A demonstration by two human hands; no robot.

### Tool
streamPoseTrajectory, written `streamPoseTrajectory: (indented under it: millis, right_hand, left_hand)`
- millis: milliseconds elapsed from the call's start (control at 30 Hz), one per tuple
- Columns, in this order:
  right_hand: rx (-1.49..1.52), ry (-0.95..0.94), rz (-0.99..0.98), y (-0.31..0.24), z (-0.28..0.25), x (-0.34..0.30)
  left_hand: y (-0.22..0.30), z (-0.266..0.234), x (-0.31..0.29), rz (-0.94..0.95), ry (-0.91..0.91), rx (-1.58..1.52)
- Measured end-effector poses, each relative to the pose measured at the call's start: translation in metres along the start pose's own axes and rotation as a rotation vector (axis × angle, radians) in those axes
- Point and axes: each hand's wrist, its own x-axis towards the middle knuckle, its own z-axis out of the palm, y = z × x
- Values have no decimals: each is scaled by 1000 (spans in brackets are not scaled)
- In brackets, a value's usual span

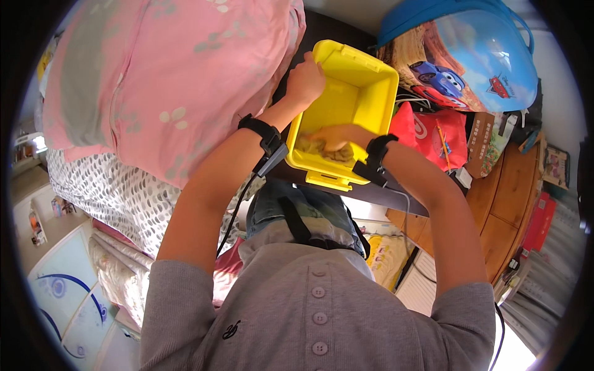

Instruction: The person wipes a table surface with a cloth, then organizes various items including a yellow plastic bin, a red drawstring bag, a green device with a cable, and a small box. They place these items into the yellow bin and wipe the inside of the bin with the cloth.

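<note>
A yellow plastic storage box (346, 99) without a lid stands in front of me, its inside facing up. My left hand (305, 81) is closed on the box's far left rim. Down inside the box, near its close end, my right hand (339, 137) presses on a crumpled greyish-yellow cloth (340, 153). The fingers of that hand are partly hidden and slightly blurred, but they look closed on the cloth. Each wrist wears a black strap with a small device.
Pink bedding (167, 80) is heaped on the left over a white patterned sheet (111, 191). A blue case with cartoon cars (473, 62) stands at the far right. Before it lie a red bag (433, 133) and small items, beside a wooden surface (504, 204).
</note>
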Motion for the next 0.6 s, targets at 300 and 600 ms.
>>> streamPoseTrajectory:
  millis: [300, 600]
  right_hand:
    - [114, 92, 214, 0, -90, -45]
    - [139, 245, 454, -22, -54, -27]
  left_hand:
    - [-4, -1, 0, 0, 33, 31]
    - [-3, -2, -1, -23, 7, 26]
